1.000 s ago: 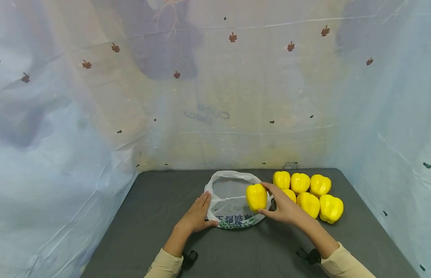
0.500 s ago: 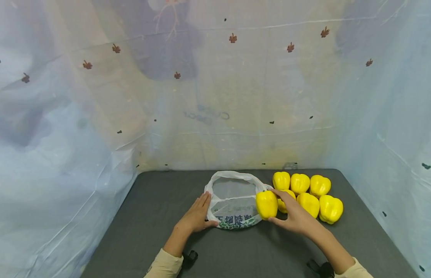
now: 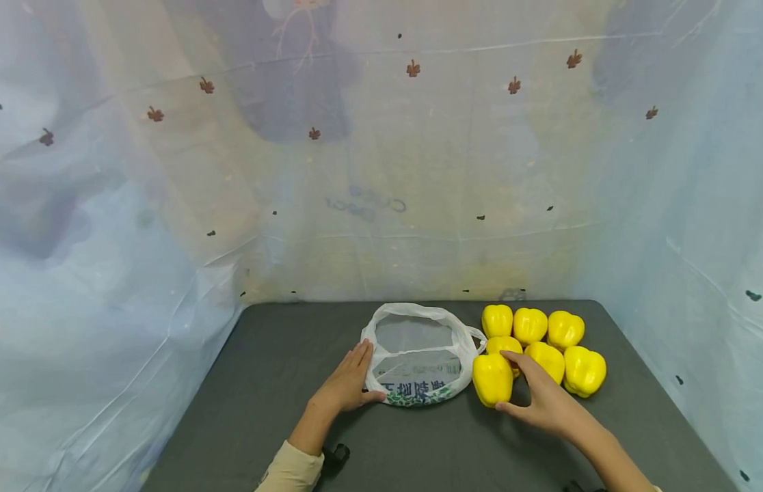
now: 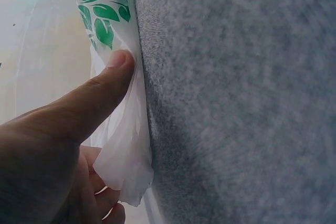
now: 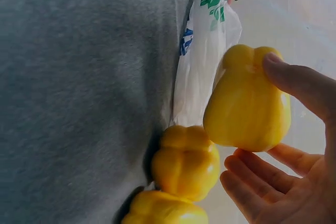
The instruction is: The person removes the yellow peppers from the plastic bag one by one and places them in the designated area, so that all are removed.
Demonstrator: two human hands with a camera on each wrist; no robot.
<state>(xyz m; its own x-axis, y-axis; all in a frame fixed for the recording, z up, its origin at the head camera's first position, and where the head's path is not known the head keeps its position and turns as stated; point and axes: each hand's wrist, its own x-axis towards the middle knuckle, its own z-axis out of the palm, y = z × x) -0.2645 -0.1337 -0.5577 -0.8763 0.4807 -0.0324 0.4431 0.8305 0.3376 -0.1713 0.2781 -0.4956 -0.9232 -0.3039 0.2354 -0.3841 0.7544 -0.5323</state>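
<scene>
A yellow bell pepper (image 3: 493,380) is pinched between the thumb and fingers of my right hand (image 3: 544,403), to the right of the plastic bag. The right wrist view shows this bell pepper (image 5: 248,103) raised off the table, near other peppers. On the table stands the white plastic bag (image 3: 418,311), its round mouth facing up, with green leaves and dark lettering printed on its front. My left hand (image 3: 346,383) rests against the bag's left side, fingers extended. In the left wrist view its thumb (image 4: 118,61) touches the bag just below the leaf print; its other fingers are partly hidden behind the plastic.
Several more yellow bell peppers (image 3: 565,329) stand in two rows on the right of the dark grey table (image 3: 283,328). The front row's left pepper (image 3: 503,346) is partly covered by the held one. A pale patterned sheet (image 3: 369,171) hangs behind and along both sides.
My right hand has carried the bell pepper from over the bag's mouth rightward and toward me, to beside the bag. The left hand and the bag have stayed in place.
</scene>
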